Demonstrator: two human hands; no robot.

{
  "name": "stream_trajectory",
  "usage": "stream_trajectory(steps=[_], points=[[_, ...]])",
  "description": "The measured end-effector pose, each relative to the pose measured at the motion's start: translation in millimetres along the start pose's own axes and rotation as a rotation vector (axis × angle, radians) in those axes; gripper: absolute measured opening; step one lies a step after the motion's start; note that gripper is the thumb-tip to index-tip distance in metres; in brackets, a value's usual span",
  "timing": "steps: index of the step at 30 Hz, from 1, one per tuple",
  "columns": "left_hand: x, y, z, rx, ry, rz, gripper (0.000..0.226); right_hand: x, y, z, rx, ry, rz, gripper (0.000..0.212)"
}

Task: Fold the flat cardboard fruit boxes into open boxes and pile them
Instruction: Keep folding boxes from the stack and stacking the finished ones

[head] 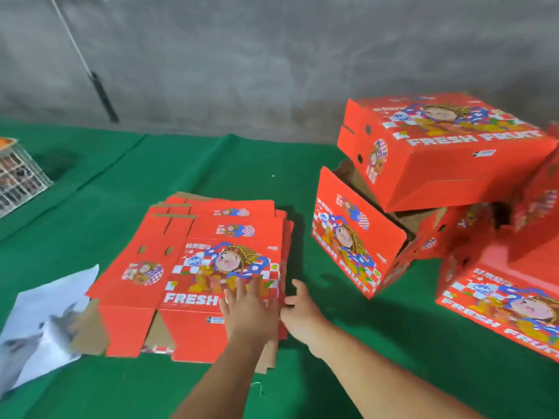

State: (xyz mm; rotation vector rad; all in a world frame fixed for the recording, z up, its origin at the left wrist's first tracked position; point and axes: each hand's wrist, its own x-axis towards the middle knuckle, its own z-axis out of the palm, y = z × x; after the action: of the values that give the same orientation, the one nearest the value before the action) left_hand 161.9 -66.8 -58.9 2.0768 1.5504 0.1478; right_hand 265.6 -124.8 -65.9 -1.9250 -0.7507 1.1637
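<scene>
A stack of flat red "FRESH FRUIT" cardboard boxes [193,267] lies on the green cloth [151,388] in the middle. My left hand [249,309] rests flat on the top sheet near its right front corner, fingers straight and spread. My right hand [298,309] is at the stack's right edge, its fingers curled under the edge of the top sheets. To the right sits a loose pile of folded red boxes: one on top [444,155], one tipped on its side [351,240], one lower right [502,300].
White paper or plastic sheets [42,325] lie left of the stack. A wire-mesh crate [18,176] sits at the far left. A grey concrete wall [272,55] rises behind, with a thin rod [99,92] leaning against it.
</scene>
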Motion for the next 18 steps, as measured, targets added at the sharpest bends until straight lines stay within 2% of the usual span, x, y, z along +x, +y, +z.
stream_trajectory(steps=[1, 3, 6, 8, 10, 12, 13, 15, 16, 18], points=[[1.5, -12.0, 1.9, 0.054, -0.098, -0.024, 0.067, 1.7, 2.2, 5.9, 0.040, -0.007, 0.025, 0.067], [-0.7, -30.2, 8.1, 0.244, -0.193, 0.077, 0.067, 1.4, 8.3, 15.2, 0.056, -0.037, 0.057, 0.055], [-10.3, -41.9, 14.0, 0.428, -0.164, 0.222, 0.065, -2.6, 21.2, 23.5, 0.031, -0.063, 0.096, 0.031], [-22.2, -44.7, 20.2, 0.392, -0.109, 0.278, 0.064, -2.3, 25.5, 20.9, 0.119, -0.020, 0.156, 0.021], [-36.5, -47.1, 30.7, 0.293, -0.033, 0.360, 0.066, 0.5, 31.0, 12.2, 0.232, 0.081, 0.264, 0.031], [-45.1, -47.9, 41.4, 0.101, 0.010, 0.464, 0.059, 0.0, 37.2, -1.6, 0.342, 0.193, 0.337, 0.026], [-47.3, -48.6, 44.8, 0.030, 0.004, 0.525, 0.057, -2.0, 40.6, -8.9, 0.391, 0.234, 0.337, 0.022], [-49.9, -51.9, 48.2, 0.032, 0.043, 0.620, 0.060, -7.3, 46.8, -26.6, 0.448, 0.305, 0.275, 0.012], [-49.3, -55.4, 47.3, 0.061, 0.079, 0.608, 0.064, -9.3, 48.4, -38.7, 0.435, 0.359, 0.239, 0.009], [-48.2, -67.3, 38.0, 0.133, 0.145, 0.456, 0.073, -12.1, 49.1, -64.0, 0.408, 0.446, 0.196, 0.010]])
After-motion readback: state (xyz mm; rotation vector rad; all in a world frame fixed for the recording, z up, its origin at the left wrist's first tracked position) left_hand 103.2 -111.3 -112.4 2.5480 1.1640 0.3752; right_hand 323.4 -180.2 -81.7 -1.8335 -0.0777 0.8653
